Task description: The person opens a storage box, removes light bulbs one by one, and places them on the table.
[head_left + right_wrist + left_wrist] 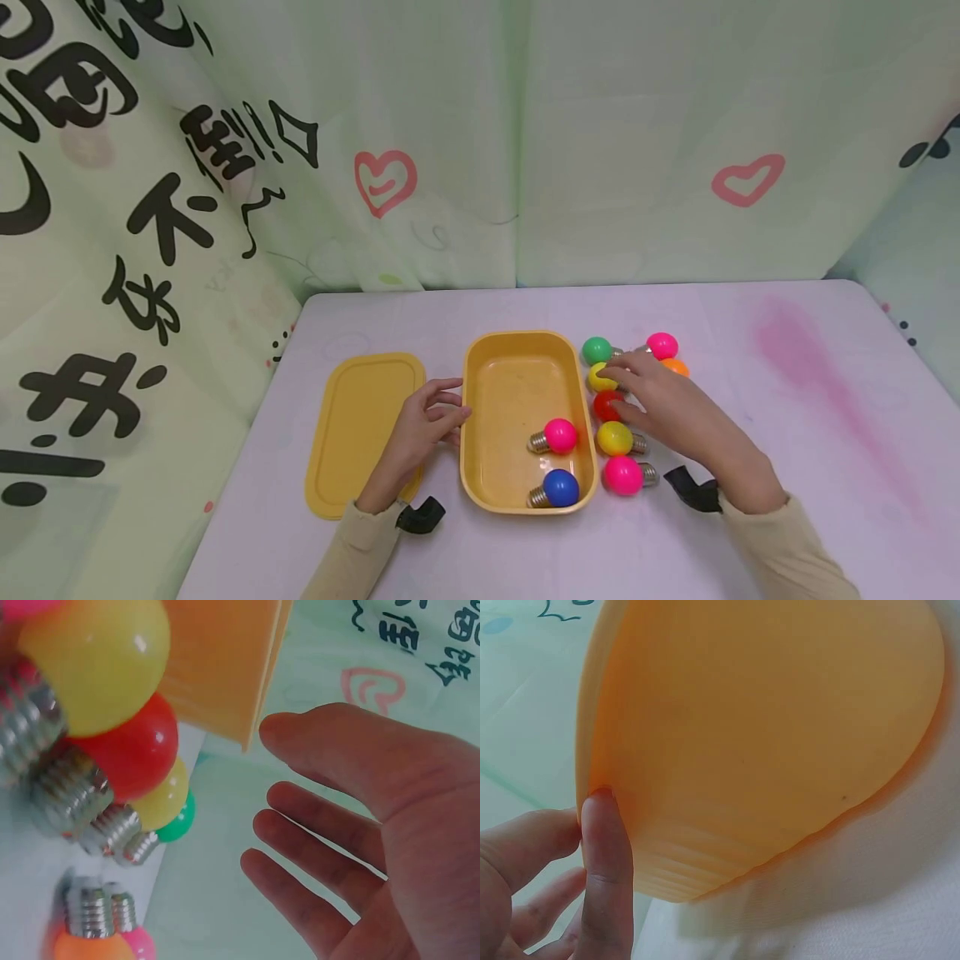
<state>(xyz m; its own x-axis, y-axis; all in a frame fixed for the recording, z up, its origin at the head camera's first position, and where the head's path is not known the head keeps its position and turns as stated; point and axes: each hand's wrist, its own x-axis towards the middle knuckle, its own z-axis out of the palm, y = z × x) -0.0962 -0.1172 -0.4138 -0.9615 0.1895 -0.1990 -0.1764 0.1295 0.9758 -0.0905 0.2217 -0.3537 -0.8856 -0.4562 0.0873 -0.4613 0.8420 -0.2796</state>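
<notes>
A yellow plastic box [517, 375] stands in the middle of the table, with a pink light bulb [560, 436] and a blue light bulb [561, 487] lying inside. My left hand [422, 427] pinches the rim on the box's left side between thumb [607, 855] and fingers. Over a column of bulbs right of the box hovers my right hand [663, 404], fingers spread and holding nothing. Beneath and beside it lie a green bulb [596, 350], a red bulb [606, 405], an upper yellow bulb [600, 377] and a lower yellow bulb [614, 438].
Left of the box a matching yellow lid [360, 442] lies flat, partly behind the left forearm. Another pink bulb [623, 476] is at the column's near end. Beyond the right hand are an orange bulb [677, 367] and a pink one. A printed curtain [615, 167] hangs behind the table.
</notes>
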